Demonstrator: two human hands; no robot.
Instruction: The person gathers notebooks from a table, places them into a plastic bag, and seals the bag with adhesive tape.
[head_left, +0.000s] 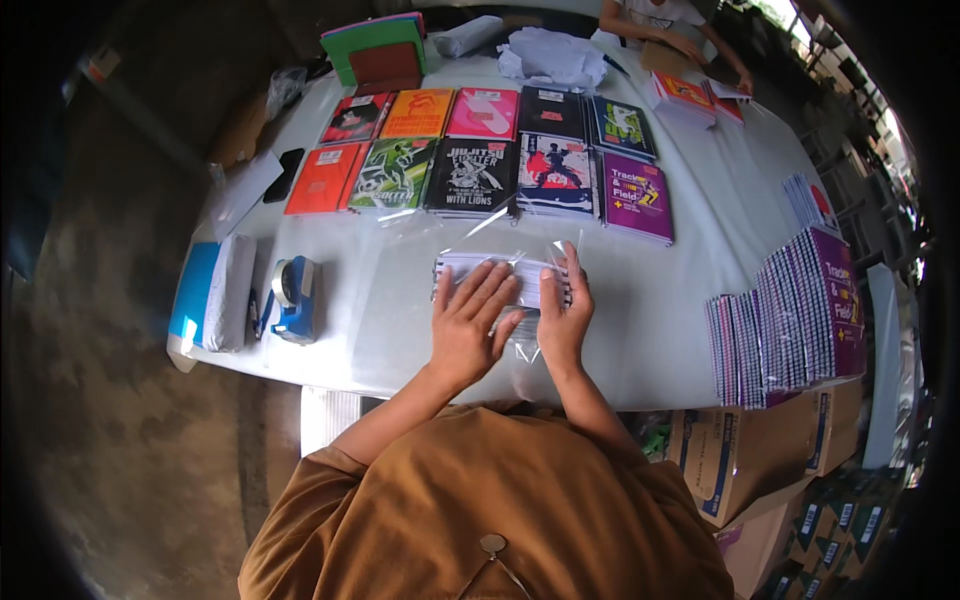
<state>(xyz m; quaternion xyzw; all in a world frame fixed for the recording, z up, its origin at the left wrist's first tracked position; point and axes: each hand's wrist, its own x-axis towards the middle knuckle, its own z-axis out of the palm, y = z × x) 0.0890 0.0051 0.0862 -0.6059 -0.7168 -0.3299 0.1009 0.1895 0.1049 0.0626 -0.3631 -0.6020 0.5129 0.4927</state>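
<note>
In front of me on the table is a small stack of spiral-bound notebooks (529, 280), white on its visible side, with clear plastic film (527, 345) around it. My left hand (468, 325) lies over the stack with its fingers stretched out, pressing flat on the film. Around the right end of the stack my right hand (565, 315) grips, thumb towards the middle and fingers along the spiral edge. Loose film stands up past the right fingertips and spreads towards the far side. The notebooks' covers are hidden.
Beyond lie two rows of notebooks with colourful covers (470, 175). At left are a blue tape dispenser (295, 300), a white wrapped bundle (230, 292) and a phone (283, 175). Purple notebook stacks (790, 310) stand at right, above cardboard boxes (740, 455). Another person (665, 25) works at the far right.
</note>
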